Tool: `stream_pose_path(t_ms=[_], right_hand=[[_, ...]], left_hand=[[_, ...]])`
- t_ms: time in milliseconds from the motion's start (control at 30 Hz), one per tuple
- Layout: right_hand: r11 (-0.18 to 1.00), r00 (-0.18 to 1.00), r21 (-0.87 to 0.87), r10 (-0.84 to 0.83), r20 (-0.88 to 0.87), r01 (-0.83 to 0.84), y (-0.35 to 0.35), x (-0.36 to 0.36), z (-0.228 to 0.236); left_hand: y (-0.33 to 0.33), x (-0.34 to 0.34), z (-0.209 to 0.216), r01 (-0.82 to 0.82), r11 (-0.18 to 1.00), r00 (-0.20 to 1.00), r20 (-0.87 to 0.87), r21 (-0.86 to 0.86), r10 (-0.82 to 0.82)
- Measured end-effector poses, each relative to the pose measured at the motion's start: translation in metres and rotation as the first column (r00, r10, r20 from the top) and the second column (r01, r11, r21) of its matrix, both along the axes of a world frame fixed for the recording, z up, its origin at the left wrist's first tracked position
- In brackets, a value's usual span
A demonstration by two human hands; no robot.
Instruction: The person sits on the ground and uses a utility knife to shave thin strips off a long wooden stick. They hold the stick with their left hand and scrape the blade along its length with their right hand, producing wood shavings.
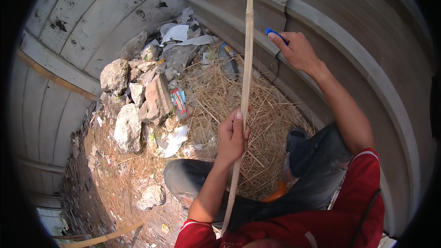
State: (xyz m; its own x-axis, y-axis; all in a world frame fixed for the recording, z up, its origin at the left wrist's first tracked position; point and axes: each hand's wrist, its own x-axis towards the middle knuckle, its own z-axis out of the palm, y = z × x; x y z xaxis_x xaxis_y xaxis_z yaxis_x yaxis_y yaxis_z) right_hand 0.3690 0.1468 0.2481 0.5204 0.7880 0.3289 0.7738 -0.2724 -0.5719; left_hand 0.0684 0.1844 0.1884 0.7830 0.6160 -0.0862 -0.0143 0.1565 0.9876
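Note:
A long split bamboo strip stands nearly upright in front of me, its lower end reaching down toward my red shirt. My left hand is closed around it near the middle, thumb lying along its face. Up to the right, my right hand is closed on a small blue-handled tool, apart from the strip. Only part of the blue handle shows; I cannot make out a blade. Below the strip, between my bent legs, lies a heap of bamboo shavings.
Corrugated metal sheeting rises close on my right, and a pale panel wall stands at the left. Rough stones, a broken brick and litter lie left of the shavings. Another bamboo piece is at the lower left.

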Motion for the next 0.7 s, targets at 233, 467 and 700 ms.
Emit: stream_pose_path(t_ms=[233,467,700], right_hand=[[0.888,0.891,-0.068,0.452,-0.044,-0.454,0.000,-0.092,-0.007],[0.810,0.847,-0.261,0.527,-0.071,-0.525,-0.004,-0.131,-0.024],[0.983,0.999,-0.182,0.027,0.023,-0.022,0.033,-0.025,-0.022]], left_hand=[[0.021,0.002,0.007,-0.060,0.979,0.967,0.234,-0.192,0.105],[0.033,-0.001,-0.009,-0.154,0.967,0.955,0.221,-0.205,0.199],[-0.013,-0.002,0.001,-0.108,0.992,0.993,-0.046,-0.060,0.105]])
